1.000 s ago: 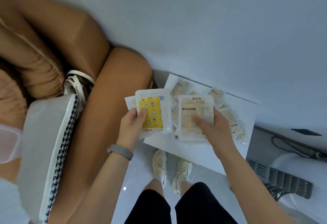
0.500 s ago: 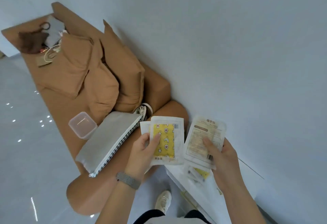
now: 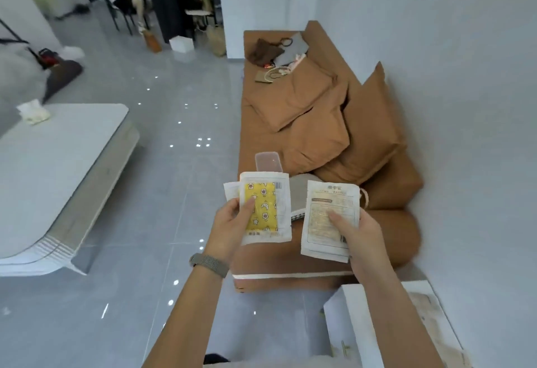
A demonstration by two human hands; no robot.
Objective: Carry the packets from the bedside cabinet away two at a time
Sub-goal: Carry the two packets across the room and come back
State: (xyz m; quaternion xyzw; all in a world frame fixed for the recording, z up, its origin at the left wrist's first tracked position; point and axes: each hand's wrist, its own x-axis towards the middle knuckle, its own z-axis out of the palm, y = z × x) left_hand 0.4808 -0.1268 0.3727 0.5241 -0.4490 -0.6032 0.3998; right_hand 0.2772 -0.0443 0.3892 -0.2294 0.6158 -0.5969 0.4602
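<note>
My left hand [image 3: 232,224] pinched the yellow packet [image 3: 265,208], my right hand [image 3: 356,234] pinched the beige packet [image 3: 329,216], both at twelve o'clock; cabinet [image 3: 360,324] (more packets there) sat at five. I judged firm thumbs and level carrying best.

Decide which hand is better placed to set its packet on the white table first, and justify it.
Left, probably. The left hand holding the yellow packet is on the white table side; the right hand holds its packet over the sofa.
</note>
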